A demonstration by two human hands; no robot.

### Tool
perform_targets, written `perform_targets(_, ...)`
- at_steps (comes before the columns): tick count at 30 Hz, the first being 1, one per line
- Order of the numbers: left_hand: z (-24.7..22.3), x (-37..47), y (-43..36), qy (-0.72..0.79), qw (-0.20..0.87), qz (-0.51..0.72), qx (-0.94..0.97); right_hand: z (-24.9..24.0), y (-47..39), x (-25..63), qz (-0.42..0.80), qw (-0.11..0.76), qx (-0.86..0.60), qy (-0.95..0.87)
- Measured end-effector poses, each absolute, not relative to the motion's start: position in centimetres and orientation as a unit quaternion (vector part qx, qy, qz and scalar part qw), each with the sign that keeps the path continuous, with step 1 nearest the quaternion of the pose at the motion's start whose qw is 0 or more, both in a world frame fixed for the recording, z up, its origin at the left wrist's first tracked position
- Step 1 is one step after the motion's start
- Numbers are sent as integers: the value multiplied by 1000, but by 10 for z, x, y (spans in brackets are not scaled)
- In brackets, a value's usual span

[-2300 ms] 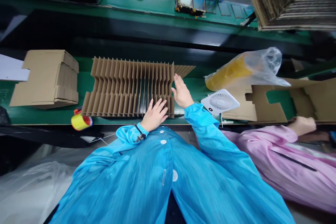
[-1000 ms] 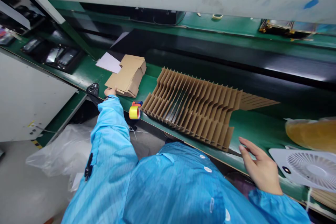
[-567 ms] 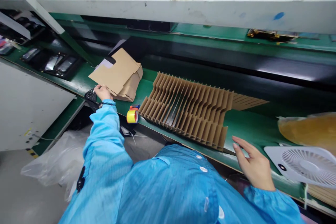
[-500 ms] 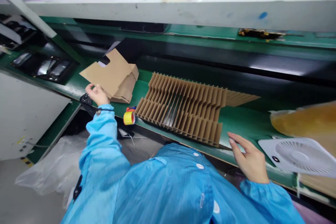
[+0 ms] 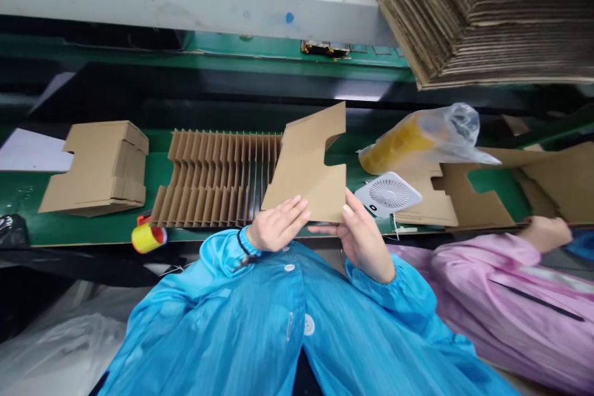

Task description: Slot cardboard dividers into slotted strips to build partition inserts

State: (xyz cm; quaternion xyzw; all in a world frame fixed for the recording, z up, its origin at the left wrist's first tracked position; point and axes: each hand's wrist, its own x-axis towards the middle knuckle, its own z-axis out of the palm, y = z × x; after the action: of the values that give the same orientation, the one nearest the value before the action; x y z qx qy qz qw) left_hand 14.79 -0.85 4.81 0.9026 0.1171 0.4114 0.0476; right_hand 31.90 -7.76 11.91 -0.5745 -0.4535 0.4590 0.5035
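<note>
A flat cardboard sheet (image 5: 309, 164) with a notch in its right side is held tilted in front of me, between both hands. My left hand (image 5: 278, 224) closes on its lower left corner, fingers together on top and the thumb hidden. At the lower right corner, my right hand (image 5: 364, 238) grips the edge, thumb on top and other fingers behind. To the left stands a row of upright cardboard dividers (image 5: 211, 179), its right end partly covered by the sheet. Farther left lies a stack of similar notched cardboard sheets (image 5: 99, 167).
A yellow tape roll (image 5: 148, 238) sits at the bench's front edge. On the right are a white fan (image 5: 390, 193), a bagged yellow roll (image 5: 408, 136) and an open cardboard box (image 5: 482, 198). A co-worker's pink sleeve (image 5: 492, 253) reaches there. Stacked cardboard (image 5: 487, 12) overhangs at upper right.
My left hand has carried the sheet from the stack on the left to in front of me. My right hand has come onto its right edge. The view has swung right.
</note>
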Motion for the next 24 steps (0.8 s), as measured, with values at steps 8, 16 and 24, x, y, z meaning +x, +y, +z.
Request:
perform_targets(8,31,200,-16,134,75,383,911,115,-83,361,201,495,-736,-415)
perform_targets(16,-16,176,-16,284,107,232,924,115,-71,385,193,389,-751,-498)
perform_targets(24,-16,179,-16,285,94,230,926,117,-60,379,174,342,-742,-550)
